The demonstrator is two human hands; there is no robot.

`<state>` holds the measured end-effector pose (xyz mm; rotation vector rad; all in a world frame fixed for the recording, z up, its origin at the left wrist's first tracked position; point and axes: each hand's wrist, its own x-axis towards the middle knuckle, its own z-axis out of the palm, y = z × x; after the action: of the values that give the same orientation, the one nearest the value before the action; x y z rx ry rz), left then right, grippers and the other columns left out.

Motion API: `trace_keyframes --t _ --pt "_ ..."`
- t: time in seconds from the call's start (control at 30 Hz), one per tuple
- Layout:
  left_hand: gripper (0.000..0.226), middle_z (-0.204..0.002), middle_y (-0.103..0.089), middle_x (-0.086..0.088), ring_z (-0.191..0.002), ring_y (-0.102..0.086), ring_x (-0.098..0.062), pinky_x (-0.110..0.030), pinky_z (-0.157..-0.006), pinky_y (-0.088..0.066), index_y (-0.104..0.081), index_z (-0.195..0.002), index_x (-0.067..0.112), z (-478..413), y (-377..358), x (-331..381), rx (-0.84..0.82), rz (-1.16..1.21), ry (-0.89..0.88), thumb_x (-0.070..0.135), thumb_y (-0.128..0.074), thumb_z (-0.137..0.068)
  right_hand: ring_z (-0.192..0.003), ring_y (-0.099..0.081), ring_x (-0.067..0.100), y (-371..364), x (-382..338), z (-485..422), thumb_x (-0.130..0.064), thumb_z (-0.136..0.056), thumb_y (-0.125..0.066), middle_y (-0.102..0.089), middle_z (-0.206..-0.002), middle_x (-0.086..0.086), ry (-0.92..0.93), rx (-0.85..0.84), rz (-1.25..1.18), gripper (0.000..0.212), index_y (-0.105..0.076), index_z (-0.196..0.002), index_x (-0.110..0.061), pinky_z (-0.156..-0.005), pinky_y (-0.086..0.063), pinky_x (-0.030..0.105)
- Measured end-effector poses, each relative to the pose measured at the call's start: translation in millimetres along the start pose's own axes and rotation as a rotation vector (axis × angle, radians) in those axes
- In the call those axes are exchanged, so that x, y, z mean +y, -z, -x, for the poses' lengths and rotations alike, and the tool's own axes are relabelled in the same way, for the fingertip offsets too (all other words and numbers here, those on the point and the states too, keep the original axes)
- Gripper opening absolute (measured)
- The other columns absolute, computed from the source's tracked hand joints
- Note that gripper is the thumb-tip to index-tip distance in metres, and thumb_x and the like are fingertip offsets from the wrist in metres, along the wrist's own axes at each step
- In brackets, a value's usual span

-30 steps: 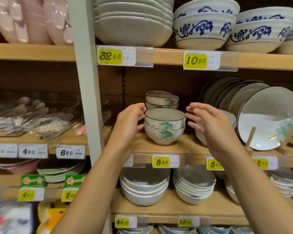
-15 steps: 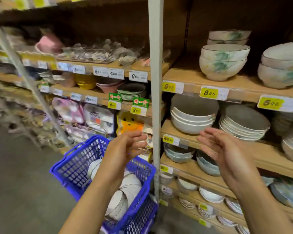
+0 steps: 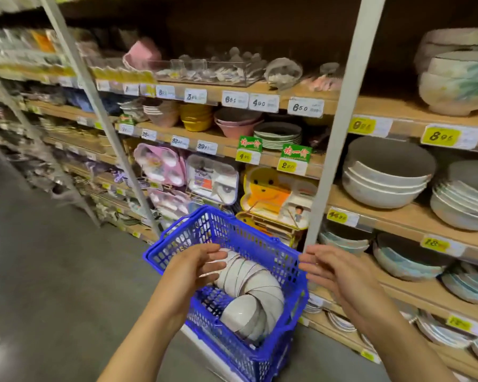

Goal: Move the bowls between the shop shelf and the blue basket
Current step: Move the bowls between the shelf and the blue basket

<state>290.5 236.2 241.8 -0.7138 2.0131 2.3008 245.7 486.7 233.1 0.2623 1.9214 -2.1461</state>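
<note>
- While both hands hover at the blue basket (image 3: 233, 230), neither holds anything. We see the left hand (image 3: 193, 267) with relaxed, slightly bent fingers above the bowls (image 3: 250, 285). The right hand (image 3: 340, 274) is open just beside the basket's right rim. We cannot tell whether the left fingertips touch a bowl.
- The bowls lie on their sides inside the basket, nested into a curving row, with another at the near end. The basket stands low, just beside the shop shelf (image 3: 398, 216) and its white post (image 3: 340, 133).
- We judge the main risk to be the row itself. If one bowl is pulled from the middle, its neighbours may slide, roll and knock together, chipping rims.
- The glaze looks smooth and pale, so a loose grip on a curved wall could slip. A dropped bowl would strike other ceramic or the hard grey floor (image 3: 53, 271).
- The basket is an open plastic lattice, light and probably flexible. A wrist catching its rim could tip or shift it.
- The shelf's wooden boards carry deep, round stacks, among them the leaf-painted bowls (image 3: 458, 86) up at the right. A bowl set down off-centre could unsettle a stack.
</note>
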Motion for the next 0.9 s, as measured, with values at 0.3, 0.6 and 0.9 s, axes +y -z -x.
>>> trace_keyframes --t 0.3,0.6,0.9 --pt "0.024 -0.089 -0.076 -0.003 -0.078 -0.072 -0.014 -0.029 -0.072 -0.054 -0.068 -0.099 0.010 -55.7 75.7 -7.3 -0.087 -0.148 0.115 0.018 -0.046 -0.094 -0.083 -0.069 0.018 -90.6 72.7 -33.2 -0.012 -0.097 -0.049 -0.074 -0.090 0.006 -0.162 0.081 0.213 0.019 -0.069 -0.095 -0.013 -0.084 -0.053 0.033" --pt "0.026 -0.096 -0.075 -0.008 -0.082 -0.067 -0.019 -0.030 -0.074 -0.051 -0.065 -0.104 0.010 -133.9 56.6 -41.9 -0.202 -0.330 0.239 0.015 -0.041 -0.097 -0.068 -0.051 0.021 -99.1 137.9 -91.0 -0.010 -0.094 -0.053 -0.054 -0.078 0.015 -0.348 0.091 0.264 0.018 -0.059 -0.083 0.003 -0.061 -0.041 0.026" --pt "0.024 -0.095 -0.070 -0.010 -0.071 -0.060 -0.016 -0.022 -0.058 -0.041 -0.064 -0.102 0.005 -214.2 34.6 -94.2 -0.288 -0.636 0.335 0.017 -0.045 -0.096 -0.078 -0.052 0.022 -103.1 202.5 -142.3 -0.012 -0.092 -0.043 -0.054 -0.078 0.010 -0.469 0.113 0.753 0.033 -0.041 -0.059 -0.014 -0.065 -0.032 0.026"
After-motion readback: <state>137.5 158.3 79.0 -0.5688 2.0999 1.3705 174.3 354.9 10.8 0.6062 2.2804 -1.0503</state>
